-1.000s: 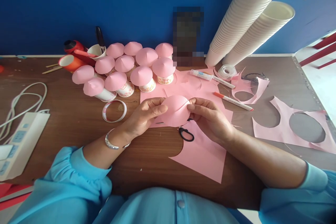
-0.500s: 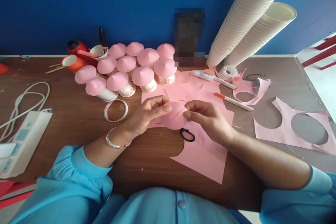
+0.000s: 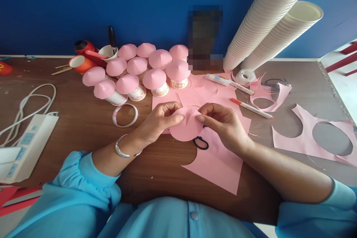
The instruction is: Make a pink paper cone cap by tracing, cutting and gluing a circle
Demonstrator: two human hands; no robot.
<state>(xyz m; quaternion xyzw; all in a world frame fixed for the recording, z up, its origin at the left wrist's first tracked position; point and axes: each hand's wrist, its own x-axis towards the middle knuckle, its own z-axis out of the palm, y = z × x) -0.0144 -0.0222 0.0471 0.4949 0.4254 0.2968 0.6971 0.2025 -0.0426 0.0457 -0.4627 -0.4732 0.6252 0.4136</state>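
Both my hands pinch one pink paper circle just above the wooden table. My left hand grips its left edge with thumb and fingers closed. My right hand holds the right edge, where a slit in the circle overlaps near the top. Black scissors handles lie directly under the circle, on a pink paper sheet. Behind my hands stand several paper cups capped with pink cones.
Two leaning stacks of white paper cups rest against the blue wall. A glue tube, an orange-capped pen, tape rolls, a paper ring, pink offcuts and a power strip lie around.
The pink circle has been curled tighter, its slit edges now overlapping more, and both hands have shifted slightly lower toward the table.
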